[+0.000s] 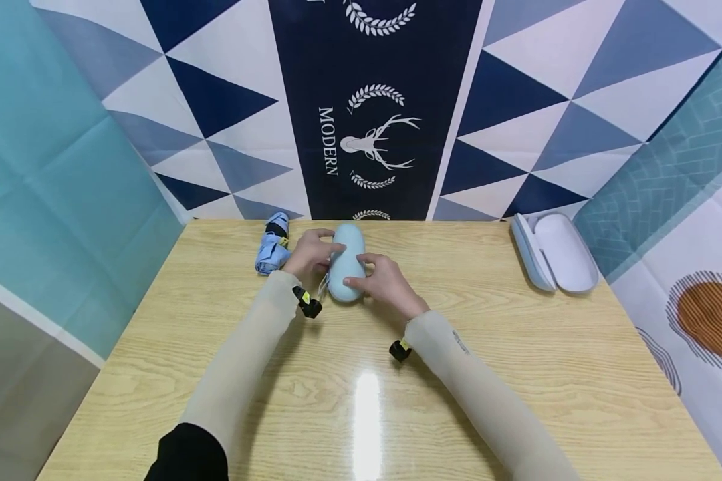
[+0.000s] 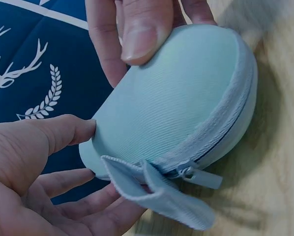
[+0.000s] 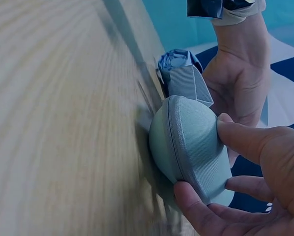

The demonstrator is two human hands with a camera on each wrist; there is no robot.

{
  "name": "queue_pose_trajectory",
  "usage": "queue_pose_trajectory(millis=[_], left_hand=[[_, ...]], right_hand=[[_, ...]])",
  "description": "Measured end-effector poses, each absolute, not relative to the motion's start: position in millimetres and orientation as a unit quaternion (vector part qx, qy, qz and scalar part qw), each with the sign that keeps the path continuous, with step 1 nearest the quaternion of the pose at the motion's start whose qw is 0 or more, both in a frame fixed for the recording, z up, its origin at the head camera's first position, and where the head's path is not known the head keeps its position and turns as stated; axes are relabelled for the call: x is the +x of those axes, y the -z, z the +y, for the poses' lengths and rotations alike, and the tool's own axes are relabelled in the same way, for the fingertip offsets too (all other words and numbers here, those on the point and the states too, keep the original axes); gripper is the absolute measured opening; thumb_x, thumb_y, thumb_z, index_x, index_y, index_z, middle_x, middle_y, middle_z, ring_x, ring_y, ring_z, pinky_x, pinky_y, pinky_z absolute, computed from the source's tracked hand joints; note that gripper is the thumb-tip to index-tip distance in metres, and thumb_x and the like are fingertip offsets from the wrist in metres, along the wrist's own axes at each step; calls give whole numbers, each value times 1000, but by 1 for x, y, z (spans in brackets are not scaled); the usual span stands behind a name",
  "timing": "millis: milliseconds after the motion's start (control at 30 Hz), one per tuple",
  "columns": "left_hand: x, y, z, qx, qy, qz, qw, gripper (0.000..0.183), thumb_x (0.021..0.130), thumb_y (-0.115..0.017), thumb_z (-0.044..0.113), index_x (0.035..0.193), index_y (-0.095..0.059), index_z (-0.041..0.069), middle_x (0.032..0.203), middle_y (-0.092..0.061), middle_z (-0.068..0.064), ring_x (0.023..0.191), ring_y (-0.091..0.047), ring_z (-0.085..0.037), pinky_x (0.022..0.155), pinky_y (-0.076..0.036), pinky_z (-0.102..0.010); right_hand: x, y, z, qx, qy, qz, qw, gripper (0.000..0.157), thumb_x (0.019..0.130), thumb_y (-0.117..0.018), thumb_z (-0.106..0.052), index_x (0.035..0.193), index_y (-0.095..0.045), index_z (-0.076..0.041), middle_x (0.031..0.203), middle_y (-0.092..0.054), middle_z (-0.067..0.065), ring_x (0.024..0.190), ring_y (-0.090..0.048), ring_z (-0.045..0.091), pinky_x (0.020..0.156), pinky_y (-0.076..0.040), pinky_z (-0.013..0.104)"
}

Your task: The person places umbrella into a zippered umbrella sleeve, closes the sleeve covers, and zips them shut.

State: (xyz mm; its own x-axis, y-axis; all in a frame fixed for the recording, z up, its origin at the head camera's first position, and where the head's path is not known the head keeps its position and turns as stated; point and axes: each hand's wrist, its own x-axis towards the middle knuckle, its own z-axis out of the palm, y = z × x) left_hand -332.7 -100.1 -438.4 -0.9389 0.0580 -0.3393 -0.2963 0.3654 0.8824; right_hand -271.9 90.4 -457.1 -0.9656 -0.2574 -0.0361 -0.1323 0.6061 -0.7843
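Note:
A pale blue zippered glasses case (image 1: 347,264) lies at the back middle of the wooden table. My left hand (image 1: 313,255) holds its left side, thumb on top, and my right hand (image 1: 391,284) grips the opposite side with thumb and fingers. In the left wrist view the zip looks closed; a fabric strap loop (image 2: 159,194) and a zip pull (image 2: 203,178) hang from the case's end. The right wrist view shows the case (image 3: 198,135) between both hands, with its zip seam facing the tabletop. Some fingers are hidden behind the case.
Just left of my left hand lies a blue folded bundle, perhaps an umbrella (image 1: 272,247), with a black band. An open pale blue case with a white inside (image 1: 565,254) stands at the back right. Patterned cloth (image 1: 373,133) hangs along the table's back edge (image 1: 457,222).

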Motion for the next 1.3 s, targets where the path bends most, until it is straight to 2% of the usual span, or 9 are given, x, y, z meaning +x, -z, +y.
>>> queue_pose_trajectory(millis=[133, 333, 567, 833, 900, 1033, 1100, 1233, 1300], left_hand=[[-339, 437, -97, -85, -550, 819, 142, 56, 95, -74, 25, 145, -56, 10, 131, -61, -17, 81, -64, -20, 72, -60, -34], [-348, 433, -94, -93, -535, 831, 116, 52, 95, -74, 24, 140, -59, 6, 129, -63, -18, 73, -62, -19, 68, -58, -31], [-361, 431, -93, -110, -527, 837, 101, 52, 96, -73, 25, 142, -59, 6, 141, -59, -17, 88, -67, -23, 74, -60, -34], [-367, 434, -92, -134, -521, 837, 102, 48, 97, -72, 25, 140, -61, 7, 142, -58, -15, 99, -64, -24, 77, -59, -35], [-366, 435, -91, -127, -517, 841, 99, 48, 98, -71, 26, 140, -61, 6, 141, -59, -16, 99, -65, -25, 77, -58, -35], [-361, 434, -90, -99, -502, 855, 80, 48, 100, -68, 26, 140, -59, 1, 140, -59, -18, 105, -64, -28, 86, -58, -40], [-358, 434, -88, -70, -474, 876, 61, 48, 101, -65, 26, 141, -58, -1, 142, -59, -19, 113, -64, -31, 93, -57, -43], [-347, 435, -82, -15, -414, 910, 22, 53, 103, -61, 27, 145, -51, -4, 145, -57, -23, 129, -60, -35, 103, -54, -47], [-341, 434, -79, 7, -389, 921, 9, 57, 102, -62, 28, 147, -48, -5, 145, -56, -25, 132, -58, -36, 105, -53, -48]], right_hand=[[-281, 456, 88, -103, 434, 892, 72, 69, 89, -82, -35, 145, -56, -2, 146, -58, 20, 92, -72, 24, 83, -58, 37], [-294, 453, 84, -100, 430, 895, 67, 70, 89, -82, -34, 144, -56, -1, 149, -55, 21, 120, -64, 30, 104, -52, 42], [-308, 451, 81, -98, 435, 893, 69, 68, 89, -82, -33, 145, -57, -3, 153, -53, 18, 128, -59, 29, 109, -49, 42], [-315, 458, 78, -97, 446, 887, 66, 68, 90, -81, -33, 145, -56, -2, 155, -51, 17, 139, -51, 30, 114, -45, 44], [-314, 459, 78, -95, 445, 888, 64, 68, 90, -81, -34, 146, -56, -3, 154, -51, 17, 135, -56, 30, 112, -46, 43], [-311, 459, 79, -101, 450, 885, 69, 70, 93, -78, -34, 149, -52, -4, 155, -50, 18, 115, -69, 34, 102, -54, 45], [-310, 458, 81, -110, 446, 885, 72, 70, 95, -76, -35, 151, -49, -3, 155, -49, 18, 118, -68, 36, 104, -53, 46], [-305, 459, 88, -135, 427, 891, 70, 68, 99, -69, -37, 152, -46, -2, 156, -48, 19, 139, -53, 36, 114, -45, 47], [-302, 459, 94, -143, 425, 891, 71, 66, 100, -67, -36, 153, -46, -2, 155, -49, 21, 135, -56, 38, 111, -48, 48]])
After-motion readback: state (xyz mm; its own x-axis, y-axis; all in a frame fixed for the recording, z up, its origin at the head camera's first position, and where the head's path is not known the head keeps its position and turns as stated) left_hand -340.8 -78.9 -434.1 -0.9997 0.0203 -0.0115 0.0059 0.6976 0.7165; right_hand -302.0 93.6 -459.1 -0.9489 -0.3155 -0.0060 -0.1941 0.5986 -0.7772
